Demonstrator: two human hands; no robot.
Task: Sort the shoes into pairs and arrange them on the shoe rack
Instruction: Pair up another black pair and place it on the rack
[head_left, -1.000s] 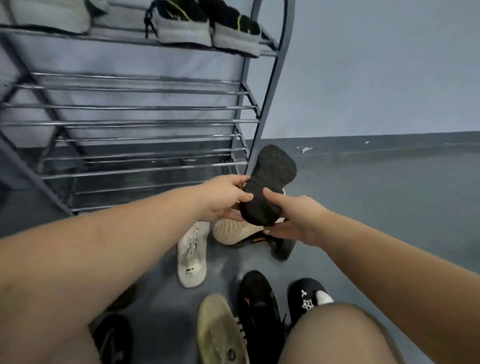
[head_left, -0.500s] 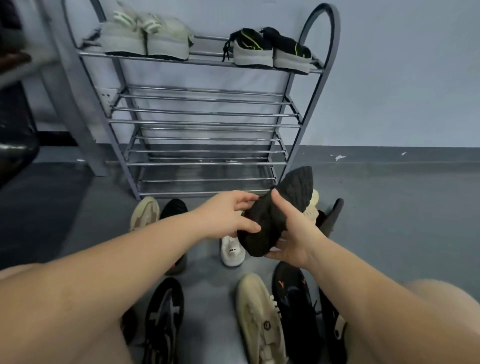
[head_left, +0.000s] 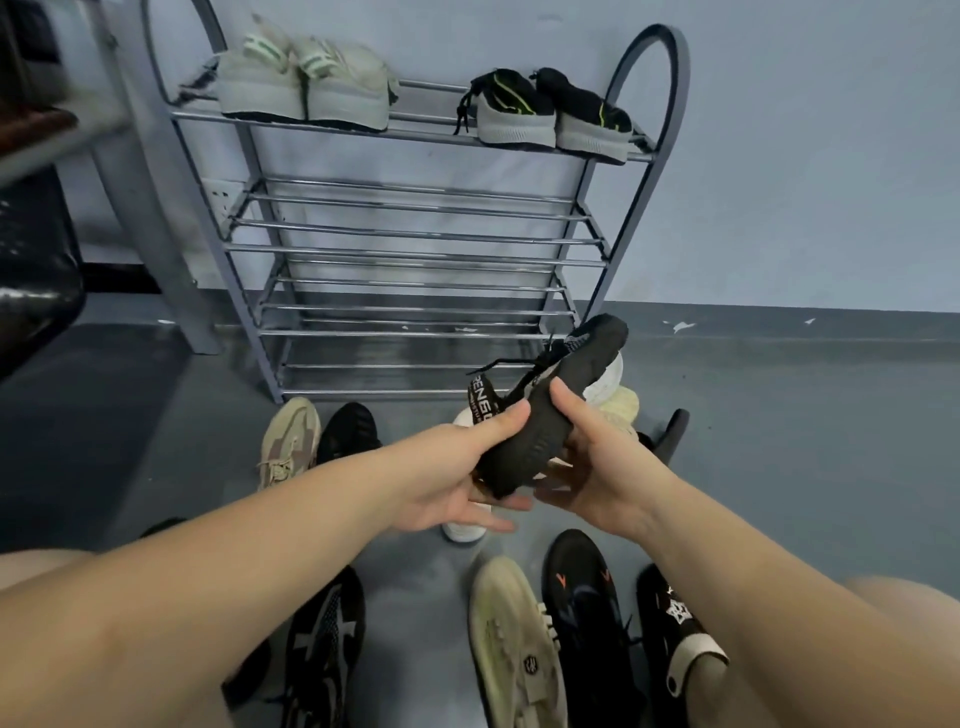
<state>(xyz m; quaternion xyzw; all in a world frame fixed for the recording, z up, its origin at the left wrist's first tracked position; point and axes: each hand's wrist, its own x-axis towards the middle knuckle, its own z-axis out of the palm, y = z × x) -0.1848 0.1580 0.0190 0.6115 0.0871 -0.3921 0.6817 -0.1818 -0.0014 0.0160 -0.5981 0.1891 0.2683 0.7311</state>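
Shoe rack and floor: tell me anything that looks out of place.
On the shoe rack, two neat pairs fill the top shelf. Odd one out: a black shoe on the floor right of the hands, tipped on edge rather than flat.

You hold a black shoe (head_left: 545, 415) with matt knit cloth and a ribbed rubbery sole. The shoe rack (head_left: 415, 249) shows glossy chrome bars. The grey floor (head_left: 779, 441) looks smooth.
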